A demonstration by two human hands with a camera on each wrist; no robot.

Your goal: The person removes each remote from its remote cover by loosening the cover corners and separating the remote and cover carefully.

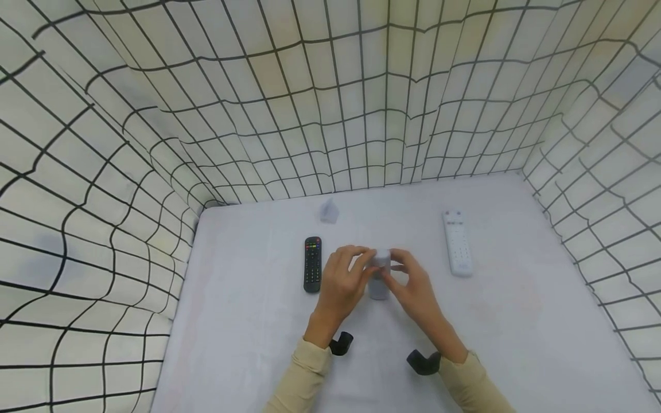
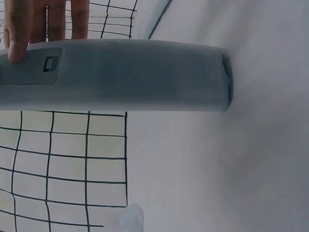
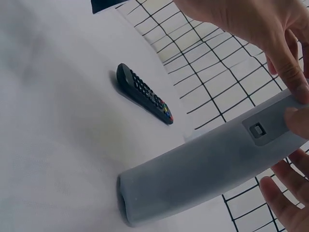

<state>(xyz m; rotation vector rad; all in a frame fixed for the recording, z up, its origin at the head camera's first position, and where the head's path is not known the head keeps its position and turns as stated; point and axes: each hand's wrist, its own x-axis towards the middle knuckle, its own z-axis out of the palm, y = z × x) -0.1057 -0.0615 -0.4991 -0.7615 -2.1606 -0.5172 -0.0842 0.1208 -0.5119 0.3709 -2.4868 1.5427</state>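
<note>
A pale grey remote control (image 1: 378, 291) stands on end on the white table, its back with a latched battery cover (image 3: 270, 123) facing the wrist cameras. My left hand (image 1: 342, 282) grips its upper end from the left, and the left thumb lies on the cover in the right wrist view. From the right, my right hand (image 1: 415, 289) holds the same end, with its thumb against the back and fingers (image 2: 55, 21) behind it. Fingertips of both hands meet near the top. The key side is turned away.
A black remote (image 1: 312, 264) lies left of the hands, and a white remote (image 1: 461, 243) lies to the right. Farther back sits a small translucent object (image 1: 329, 211), its kind unclear. White walls with a black grid (image 1: 361, 115) enclose the table (image 1: 237, 321).
</note>
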